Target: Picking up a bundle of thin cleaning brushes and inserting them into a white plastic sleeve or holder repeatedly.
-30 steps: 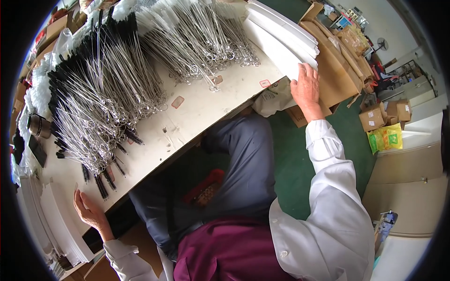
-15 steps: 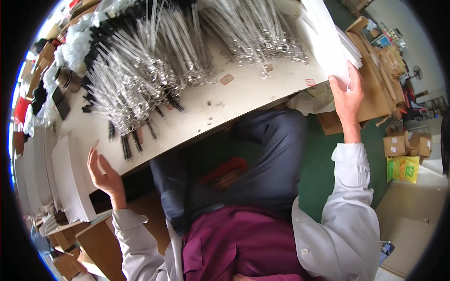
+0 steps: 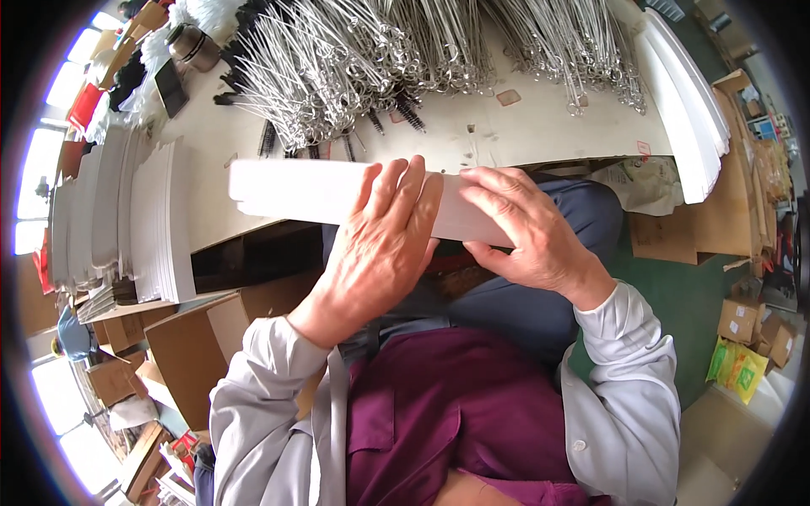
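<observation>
Strip of white card: left hand grips near its middle, right hand its right end. Beyond, wire-handled brushes lie heaped on the counter.

Plain white is shown here by the long flat piece, and matched by the stacked sheets! Silver is flashed by the wires, black by the bristles; maroon is seen on the shirt, pale grey on the jacket, green on the floor.
</observation>
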Available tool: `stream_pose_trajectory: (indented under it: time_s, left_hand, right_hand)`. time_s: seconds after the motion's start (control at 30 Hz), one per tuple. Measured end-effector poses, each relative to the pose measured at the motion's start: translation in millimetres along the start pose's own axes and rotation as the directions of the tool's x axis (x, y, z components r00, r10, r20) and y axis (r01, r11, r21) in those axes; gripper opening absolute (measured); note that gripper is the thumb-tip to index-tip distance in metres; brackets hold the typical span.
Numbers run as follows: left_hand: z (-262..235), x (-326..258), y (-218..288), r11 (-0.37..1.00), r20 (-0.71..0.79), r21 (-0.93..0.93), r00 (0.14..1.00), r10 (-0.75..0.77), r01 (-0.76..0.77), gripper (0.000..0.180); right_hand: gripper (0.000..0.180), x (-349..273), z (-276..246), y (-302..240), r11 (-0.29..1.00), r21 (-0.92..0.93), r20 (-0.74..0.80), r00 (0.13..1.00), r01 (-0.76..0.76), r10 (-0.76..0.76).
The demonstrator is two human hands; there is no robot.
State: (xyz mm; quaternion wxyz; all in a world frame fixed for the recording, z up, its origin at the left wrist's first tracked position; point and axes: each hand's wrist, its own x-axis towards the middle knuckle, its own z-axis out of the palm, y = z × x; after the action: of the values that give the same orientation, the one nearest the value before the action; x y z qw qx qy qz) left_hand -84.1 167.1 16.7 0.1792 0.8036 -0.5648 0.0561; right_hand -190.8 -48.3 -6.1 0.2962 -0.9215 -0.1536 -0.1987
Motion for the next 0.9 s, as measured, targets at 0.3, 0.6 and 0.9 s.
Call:
stream_pose_trajectory:
  time_s: [0.3, 0.6, 0.9]
  left_hand:
    - [3.4, 3.3, -14.2, 0.992, 0.125, -0.13, 0.992, 0.01, 0.007, 0.072]
    - [16.9, -19.0, -30.2, 0.984, 0.108, 0.01, 0.978, -0.18, 0.18, 0.079]
    - [24.4, -21.2, -30.8, 0.985, 0.053, 0.088, 0.987, -0.151, 0.146, 0.077]
  right_hand:
    - [0.066, 1.6, 26.4, 2.4, 0.996, 0.017, 0.089, 0.992, 0.086, -0.087]
    - [0.047, -0.7, 20.3, 9.7, 0.988, -0.119, -0.137, 0.987, -0.096, 0.079]
    - [0.041, -3.4, 53.4, -7.7, 0.947, 0.0, -0.194, 0.929, -0.32, 0.314]
